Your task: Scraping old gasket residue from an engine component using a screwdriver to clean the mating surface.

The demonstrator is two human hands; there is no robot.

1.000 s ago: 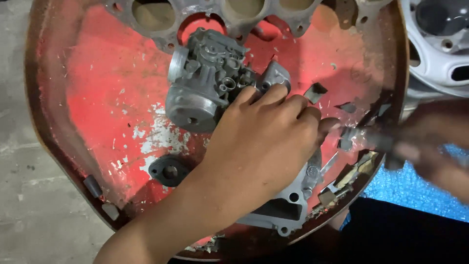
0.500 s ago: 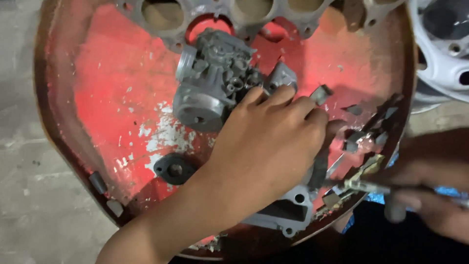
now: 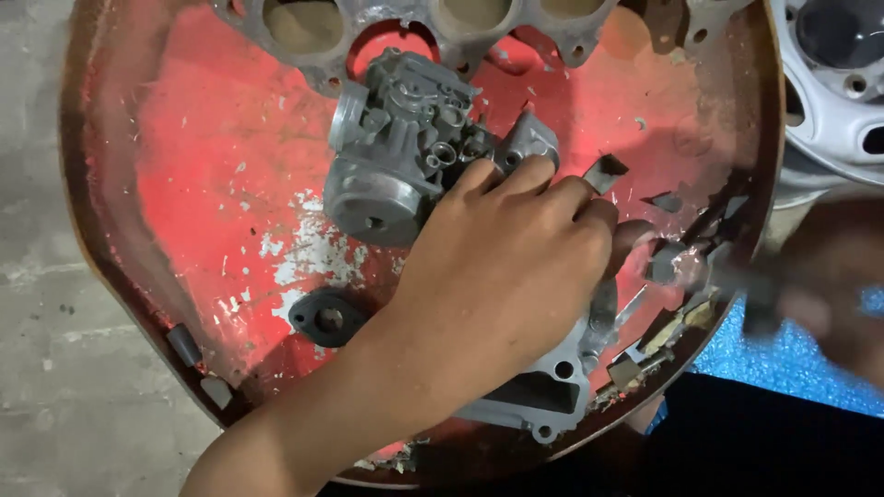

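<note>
A grey metal carburetor (image 3: 387, 156) lies in a round red tray (image 3: 212, 156) with chipped paint. My left hand (image 3: 506, 267) reaches in from the lower left. Its fingertips press on the carburetor's right side and hold it down. My right hand (image 3: 829, 285) is a blur just outside the tray's right rim, closed around a small dark tool (image 3: 757, 296). Its tip points towards loose small parts (image 3: 663, 262) near the rim.
A black oval flange (image 3: 327, 317) lies left of my wrist, and a grey cover plate (image 3: 543, 396) under it. A grey gasket with round holes (image 3: 387, 28) spans the tray's top. A silver wheel rim (image 3: 838, 83) stands at upper right, a blue sheet (image 3: 783, 368) below it. Concrete floor (image 3: 46, 368) is on the left.
My right hand with the tool dropped low half a second ago and has come back up beside the tray's rim. My left hand has stayed on the carburetor.
</note>
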